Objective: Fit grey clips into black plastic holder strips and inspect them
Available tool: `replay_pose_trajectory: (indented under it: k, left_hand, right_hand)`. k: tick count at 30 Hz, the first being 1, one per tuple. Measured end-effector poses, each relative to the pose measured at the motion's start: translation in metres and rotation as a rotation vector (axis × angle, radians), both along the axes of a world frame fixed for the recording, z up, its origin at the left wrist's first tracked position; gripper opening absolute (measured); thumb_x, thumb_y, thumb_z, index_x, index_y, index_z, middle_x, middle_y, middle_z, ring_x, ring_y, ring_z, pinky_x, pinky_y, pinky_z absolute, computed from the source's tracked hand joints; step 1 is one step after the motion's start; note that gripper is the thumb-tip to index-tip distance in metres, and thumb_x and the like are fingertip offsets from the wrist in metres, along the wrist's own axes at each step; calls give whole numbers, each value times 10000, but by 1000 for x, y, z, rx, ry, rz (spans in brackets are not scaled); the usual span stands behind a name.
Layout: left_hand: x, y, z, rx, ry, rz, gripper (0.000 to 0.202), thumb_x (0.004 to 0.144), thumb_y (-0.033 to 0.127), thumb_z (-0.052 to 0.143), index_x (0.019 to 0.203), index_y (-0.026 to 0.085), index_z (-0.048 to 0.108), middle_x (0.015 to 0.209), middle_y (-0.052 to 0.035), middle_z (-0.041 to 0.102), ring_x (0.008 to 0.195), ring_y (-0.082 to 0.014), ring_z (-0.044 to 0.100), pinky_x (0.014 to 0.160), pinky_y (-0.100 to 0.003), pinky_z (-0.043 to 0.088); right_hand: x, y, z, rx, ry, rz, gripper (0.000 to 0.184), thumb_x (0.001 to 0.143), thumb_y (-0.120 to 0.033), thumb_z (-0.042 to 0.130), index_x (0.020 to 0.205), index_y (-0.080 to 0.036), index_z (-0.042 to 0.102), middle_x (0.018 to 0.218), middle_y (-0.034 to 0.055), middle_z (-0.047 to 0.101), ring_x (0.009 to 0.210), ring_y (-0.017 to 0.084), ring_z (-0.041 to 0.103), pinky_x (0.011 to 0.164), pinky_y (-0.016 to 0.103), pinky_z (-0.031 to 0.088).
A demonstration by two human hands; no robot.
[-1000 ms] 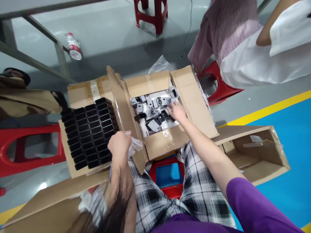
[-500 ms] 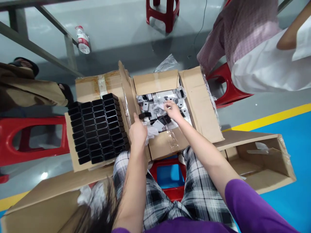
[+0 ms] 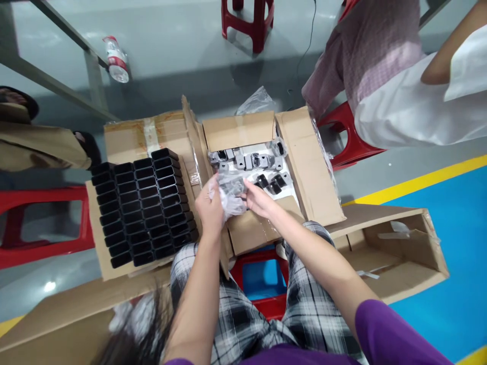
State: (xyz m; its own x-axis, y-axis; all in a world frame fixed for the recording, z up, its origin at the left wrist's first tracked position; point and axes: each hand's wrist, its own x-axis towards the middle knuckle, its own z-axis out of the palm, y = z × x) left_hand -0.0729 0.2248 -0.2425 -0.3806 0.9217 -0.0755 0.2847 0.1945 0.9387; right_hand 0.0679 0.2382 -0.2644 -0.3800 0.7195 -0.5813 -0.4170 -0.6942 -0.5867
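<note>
Over the near edge of an open cardboard box (image 3: 247, 230), my left hand (image 3: 211, 207) is closed on a crumpled clear plastic bag (image 3: 233, 200). Fingers of my right hand (image 3: 259, 197) pinch the bag's right side. Whether a part is inside the bag, I cannot make out. Beyond my hands, several small grey and black hollow parts (image 3: 249, 161) lie in the box, some in clear plastic. Left of my left hand, several black rectangular hollow pieces (image 3: 146, 205) stand packed in rows on cardboard.
Another open cardboard box (image 3: 395, 263) lies at right, and one holding white plastic (image 3: 137, 317) is at lower left. Red stools (image 3: 85, 218) stand around. A co-worker in white trousers (image 3: 403, 109) sits at upper right. A plastic bottle (image 3: 116, 61) lies on the floor.
My right hand has come back from the middle of the box to the bag beside my left hand. The black piece by my left fingers no longer shows there. The view has shifted slightly.
</note>
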Motion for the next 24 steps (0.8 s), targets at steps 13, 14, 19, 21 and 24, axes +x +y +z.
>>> replay_pose_trajectory:
  k: [13,14,19,21,24]
  left_hand:
    - [-16,7,2,-191,427,-340,301,813,385,614,575,201,611,686,-39,551,778,-224,582,803,-335,466]
    - [-19,8,1,-202,446,-335,246,796,332,604,589,201,620,715,-45,553,799,-231,586,817,-342,471]
    - [-29,12,-2,-192,455,-346,41,696,216,618,686,186,644,1023,-105,662,989,-257,631,911,-340,489]
    - [-29,11,-1,-166,427,-365,115,700,216,615,787,178,680,1081,-110,703,1034,-267,643,938,-343,481]
    - [-27,9,3,-192,356,-346,205,711,195,588,890,187,688,973,-61,747,888,-224,670,826,-297,479]
  right_hand:
    - [26,25,-31,253,-895,60,419,1016,-468,416,1190,-158,638,1199,134,717,1089,234,703,902,370,580]
    - [31,28,-34,279,-962,67,381,1006,-429,450,1179,-154,650,1280,149,676,1179,254,663,975,388,547]
    - [35,33,-42,495,-1270,306,242,940,-275,593,1063,-108,718,1471,206,500,1283,341,565,1121,433,416]
    - [26,33,-45,583,-1341,428,245,951,-252,585,1112,-125,719,1461,192,511,1280,338,555,1114,442,408]
    - [15,37,-48,659,-1451,556,251,966,-240,566,1140,-146,721,1391,188,561,1299,345,516,1115,475,372]
